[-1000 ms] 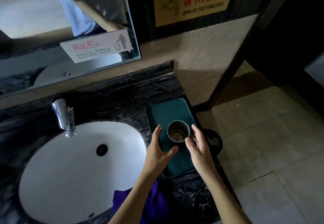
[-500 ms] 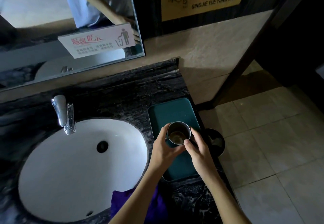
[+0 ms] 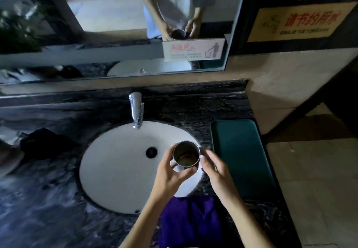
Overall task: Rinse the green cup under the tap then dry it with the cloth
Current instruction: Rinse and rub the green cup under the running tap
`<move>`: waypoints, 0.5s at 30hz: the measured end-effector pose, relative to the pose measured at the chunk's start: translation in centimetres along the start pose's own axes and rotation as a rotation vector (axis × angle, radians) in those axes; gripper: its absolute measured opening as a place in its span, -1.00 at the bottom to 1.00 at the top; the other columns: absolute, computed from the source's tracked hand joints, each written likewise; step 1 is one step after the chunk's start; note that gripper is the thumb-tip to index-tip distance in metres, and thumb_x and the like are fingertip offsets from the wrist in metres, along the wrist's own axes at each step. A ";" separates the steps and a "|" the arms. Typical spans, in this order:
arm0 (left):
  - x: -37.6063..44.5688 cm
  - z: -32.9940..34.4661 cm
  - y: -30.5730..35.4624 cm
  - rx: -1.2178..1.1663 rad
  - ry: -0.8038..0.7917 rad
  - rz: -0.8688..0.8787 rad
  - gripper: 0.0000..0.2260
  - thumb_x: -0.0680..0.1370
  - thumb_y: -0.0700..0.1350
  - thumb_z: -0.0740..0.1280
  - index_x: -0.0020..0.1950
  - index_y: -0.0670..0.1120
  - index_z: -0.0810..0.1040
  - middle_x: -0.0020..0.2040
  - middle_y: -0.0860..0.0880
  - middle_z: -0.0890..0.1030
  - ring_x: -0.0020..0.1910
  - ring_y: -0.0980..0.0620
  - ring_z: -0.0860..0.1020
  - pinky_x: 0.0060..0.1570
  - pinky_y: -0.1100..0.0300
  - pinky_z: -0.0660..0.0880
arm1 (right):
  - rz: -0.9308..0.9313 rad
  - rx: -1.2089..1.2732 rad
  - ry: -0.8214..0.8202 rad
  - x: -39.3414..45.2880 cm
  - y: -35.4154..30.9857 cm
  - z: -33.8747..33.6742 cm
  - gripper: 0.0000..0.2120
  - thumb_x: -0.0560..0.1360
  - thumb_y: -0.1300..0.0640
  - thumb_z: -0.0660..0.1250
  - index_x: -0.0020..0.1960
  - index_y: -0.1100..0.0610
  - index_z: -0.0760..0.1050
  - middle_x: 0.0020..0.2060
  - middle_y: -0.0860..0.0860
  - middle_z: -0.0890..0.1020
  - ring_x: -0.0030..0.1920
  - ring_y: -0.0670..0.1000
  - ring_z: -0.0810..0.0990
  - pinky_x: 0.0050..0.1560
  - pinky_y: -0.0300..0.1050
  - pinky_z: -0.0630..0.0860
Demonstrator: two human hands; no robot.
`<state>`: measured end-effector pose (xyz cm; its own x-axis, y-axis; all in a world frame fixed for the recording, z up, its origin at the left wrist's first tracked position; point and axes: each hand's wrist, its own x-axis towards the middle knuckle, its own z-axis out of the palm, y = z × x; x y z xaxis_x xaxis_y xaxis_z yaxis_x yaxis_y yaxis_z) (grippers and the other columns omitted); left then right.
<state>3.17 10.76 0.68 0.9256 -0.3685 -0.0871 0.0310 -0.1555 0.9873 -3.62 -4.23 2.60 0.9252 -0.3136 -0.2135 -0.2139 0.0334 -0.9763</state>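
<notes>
Over the right side of the white basin [image 3: 116, 170], below and right of the tap [image 3: 137, 110], the left hand [image 3: 170, 178] grips the green cup [image 3: 186, 154], brownish residue in its bottom, fingers curled round it, while the right hand's [image 3: 217, 170] fingertips touch its far side.

One metal cup [image 3: 186, 154], held over one white oval sink [image 3: 116, 170]. One chrome tap [image 3: 136, 110]. One dark green tray [image 3: 240, 156] and one purple cloth [image 3: 190, 222] on the dark marble surface [image 3: 48, 199]. Two hands: left hand [image 3: 170, 176], right hand [image 3: 217, 172]. One mirror [image 3: 116, 24]. Two signs: a yellow wall sign [image 3: 302, 21] and a white sign [image 3: 193, 50].
</notes>
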 end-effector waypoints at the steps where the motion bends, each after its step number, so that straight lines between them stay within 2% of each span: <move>1: -0.2 -1.0 -0.1 -0.009 0.020 -0.003 -0.44 0.39 -0.03 0.66 0.33 0.20 0.58 0.23 0.15 0.69 0.25 0.08 0.67 0.23 0.13 0.59 | 0.009 0.000 -0.013 0.0 -0.2 1.0 -0.74 0.62 0.07 0.24 0.23 -0.10 0.60 0.12 -0.21 0.73 0.14 -0.24 0.65 0.07 -0.38 0.51; 4: -0.9 -5.6 -1.1 -0.031 0.044 -0.027 -0.44 0.42 -0.14 0.67 0.34 0.16 0.57 0.24 0.10 0.69 0.25 0.03 0.67 0.22 0.07 0.62 | 0.029 -0.001 -0.050 0.3 -0.5 5.8 -0.73 0.59 0.06 0.22 0.22 -0.09 0.60 0.09 -0.23 0.73 0.10 -0.25 0.65 0.07 -0.34 0.53; 7: -1.1 -10.0 -1.9 -0.035 0.054 -0.023 -0.41 0.43 -0.25 0.65 0.36 0.12 0.55 0.24 0.13 0.69 0.24 0.11 0.67 0.16 0.28 0.59 | 0.045 0.001 -0.068 0.6 -0.9 10.3 -0.72 0.60 0.03 0.21 0.23 -0.10 0.60 0.12 -0.23 0.72 0.16 -0.22 0.64 0.13 -0.29 0.54; 9: -0.7 -12.6 -2.6 -0.036 0.044 -0.029 -0.40 0.43 -0.26 0.65 0.38 0.04 0.52 0.23 0.18 0.68 0.24 0.14 0.66 0.15 0.34 0.58 | 0.054 0.000 -0.071 1.1 -1.0 13.1 -0.73 0.61 0.03 0.21 0.22 -0.15 0.60 0.11 -0.23 0.72 0.17 -0.22 0.64 0.09 -0.32 0.55; 12: 0.1 -15.9 -3.5 -0.040 0.044 -0.045 -0.40 0.42 -0.24 0.66 0.37 0.04 0.51 0.21 0.18 0.68 0.23 0.15 0.66 0.15 0.35 0.56 | 0.056 -0.009 -0.063 1.8 -1.2 16.7 -0.71 0.63 0.08 0.21 0.26 -0.09 0.61 0.12 -0.18 0.73 0.18 -0.19 0.65 0.07 -0.33 0.55; 15: 1.2 -18.4 -4.2 -0.063 0.063 -0.048 -0.37 0.43 -0.25 0.66 0.43 -0.03 0.49 0.24 0.08 0.68 0.28 0.10 0.64 0.19 0.28 0.57 | 0.062 0.008 -0.049 2.8 -1.4 19.4 -0.70 0.62 0.08 0.22 0.27 -0.02 0.61 0.11 -0.11 0.74 0.17 -0.13 0.67 0.07 -0.32 0.56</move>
<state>11.06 27.81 -1.09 0.9442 -0.3033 -0.1282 0.0978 -0.1133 0.9887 5.36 13.30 2.68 0.9246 -0.2636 -0.2751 -0.2691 0.0591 -0.9613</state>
